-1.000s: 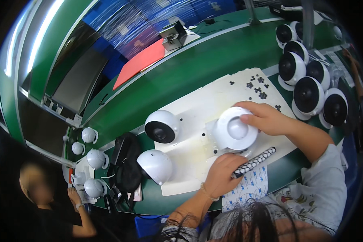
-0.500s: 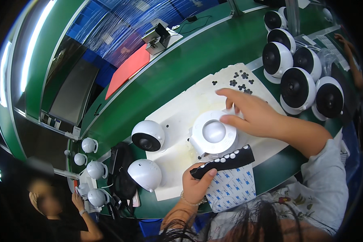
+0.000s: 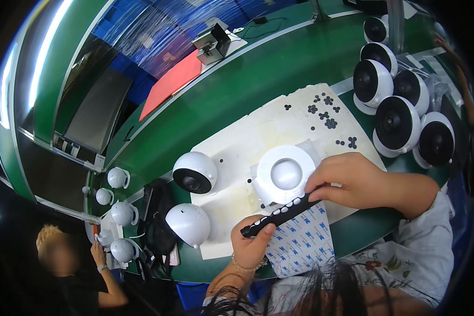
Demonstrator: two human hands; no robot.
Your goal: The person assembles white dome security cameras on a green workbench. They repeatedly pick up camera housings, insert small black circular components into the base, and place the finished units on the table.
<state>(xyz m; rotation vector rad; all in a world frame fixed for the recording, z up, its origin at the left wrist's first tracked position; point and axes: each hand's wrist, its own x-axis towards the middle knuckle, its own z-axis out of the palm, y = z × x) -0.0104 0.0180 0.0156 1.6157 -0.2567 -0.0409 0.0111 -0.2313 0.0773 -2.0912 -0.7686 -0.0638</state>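
A black strip dotted with a row of white round spots is stretched slantwise between my two hands. My left hand is closed on its lower left end, thumb on top. At the upper right end, the fingertips of my right hand pinch the strip; whether they hold a small pad from it cannot be seen. Just beyond the strip sits a white round camera with its ring-shaped base facing up. Below lies a white sheet with blue print, partly covered by the strip.
A cream board carries black round pads at its far right. Two white ball cameras stand left. More cameras crowd the right. A black bag lies left, near a co-worker. A red sheet lies farther back.
My right hand has come down from above the white ring base and closed at the strip's right end. The strip now looks narrower and straighter. The whole view has shifted slightly.
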